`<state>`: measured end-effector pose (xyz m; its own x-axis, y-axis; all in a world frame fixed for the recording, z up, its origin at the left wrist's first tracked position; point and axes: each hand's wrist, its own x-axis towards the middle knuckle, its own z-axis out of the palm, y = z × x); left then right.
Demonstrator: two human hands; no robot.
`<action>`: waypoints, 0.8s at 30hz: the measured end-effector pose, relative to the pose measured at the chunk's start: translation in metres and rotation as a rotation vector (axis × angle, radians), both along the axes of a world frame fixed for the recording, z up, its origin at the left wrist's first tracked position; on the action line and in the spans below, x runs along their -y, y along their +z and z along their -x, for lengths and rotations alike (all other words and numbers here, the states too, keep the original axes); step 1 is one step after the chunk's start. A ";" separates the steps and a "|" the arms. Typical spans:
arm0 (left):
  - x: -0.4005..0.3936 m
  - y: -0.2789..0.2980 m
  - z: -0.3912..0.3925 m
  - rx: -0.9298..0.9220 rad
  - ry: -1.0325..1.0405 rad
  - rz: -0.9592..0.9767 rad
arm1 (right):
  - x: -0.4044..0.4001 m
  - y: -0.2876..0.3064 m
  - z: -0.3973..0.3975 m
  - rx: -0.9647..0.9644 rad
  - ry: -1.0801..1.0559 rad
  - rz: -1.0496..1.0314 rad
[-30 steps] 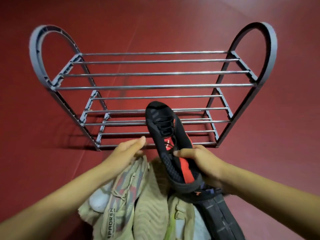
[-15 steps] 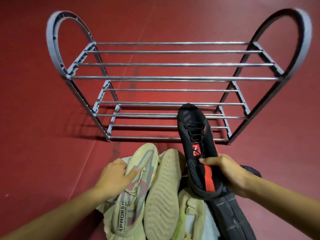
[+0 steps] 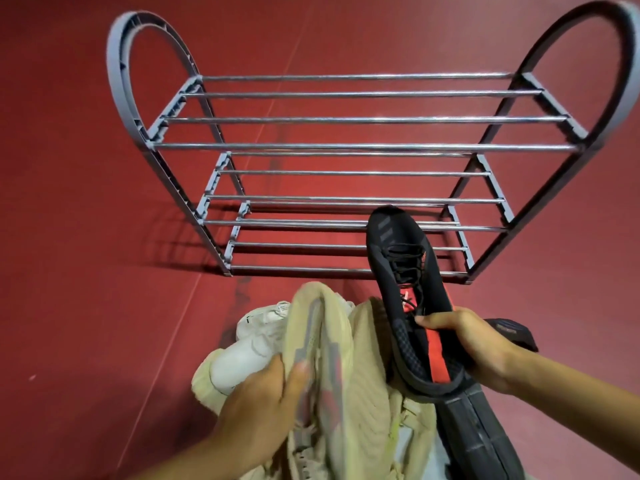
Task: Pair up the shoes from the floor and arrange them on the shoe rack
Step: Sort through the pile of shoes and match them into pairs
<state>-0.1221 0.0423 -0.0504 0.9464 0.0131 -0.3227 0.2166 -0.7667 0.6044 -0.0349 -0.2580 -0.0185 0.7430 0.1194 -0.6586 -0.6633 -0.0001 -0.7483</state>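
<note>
While the right hand (image 3: 481, 344) grips the black shoe (image 3: 408, 299) by its collar, toe toward the shoe rack (image 3: 346, 147) front edge, the left hand (image 3: 263, 407) clutches a beige shoe (image 3: 332, 368) in the floor pile. Lifting both mismatched shoes could spoil the pairing, and a toe may slip between the bars.

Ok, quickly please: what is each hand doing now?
Left hand: grips the beige shoe.
Right hand: holds the black shoe with red lining.
</note>
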 end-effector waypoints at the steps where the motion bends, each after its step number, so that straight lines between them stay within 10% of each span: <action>1: -0.006 -0.011 -0.001 0.049 -0.128 -0.195 | -0.001 0.000 0.001 -0.011 0.002 -0.009; 3: -0.013 -0.018 -0.005 0.086 -0.324 -0.409 | -0.002 0.003 0.002 -0.028 0.009 -0.030; 17: -0.083 -0.020 -0.072 -0.133 -0.004 -0.189 | 0.005 0.005 0.003 -0.148 0.041 -0.029; 24: -0.075 0.034 -0.089 -0.335 -0.045 0.078 | 0.008 0.010 -0.007 0.153 0.323 0.644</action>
<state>-0.0330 0.1177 -0.0159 0.7869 -0.0631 -0.6139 0.3801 -0.7341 0.5627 -0.0277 -0.2656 -0.0089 0.8253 -0.0277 -0.5640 -0.4444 -0.6481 -0.6185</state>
